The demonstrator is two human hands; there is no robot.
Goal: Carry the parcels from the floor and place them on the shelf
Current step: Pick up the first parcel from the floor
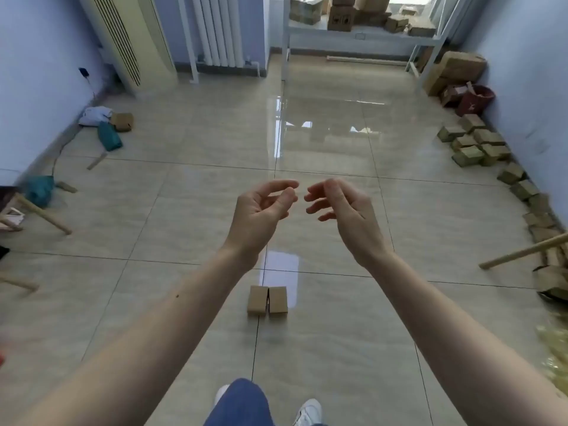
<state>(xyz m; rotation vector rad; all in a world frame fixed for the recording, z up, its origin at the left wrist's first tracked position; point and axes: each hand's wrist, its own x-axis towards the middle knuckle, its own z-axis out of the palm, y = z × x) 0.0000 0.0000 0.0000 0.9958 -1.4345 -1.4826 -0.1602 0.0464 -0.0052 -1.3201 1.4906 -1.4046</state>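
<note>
I am holding both arms out over the floor, palms turned toward each other. My left hand is curling loosely, its fingers apart and gripping nothing; my right hand is doing the same, fingers spread and empty. The two sets of fingertips are nearly meeting but are not touching.

Below my wrists, two small parcels are sitting side by side on the floor tiles, touching each other along their long sides, well short of the shelf at the far wall. I am standing just behind them, with one knee in blue and a white shoe showing at the bottom edge.

The shelf is already carrying several brown boxes on its top board (some stacked, some tilted). More boxes are lying in a loose row along the right wall, running from near the shelf leg toward me, with a dark red bucket beside them. Along the left wall, a single box is resting near some cloth bundles. A radiator is standing at the far wall, left of the shelf.
</note>
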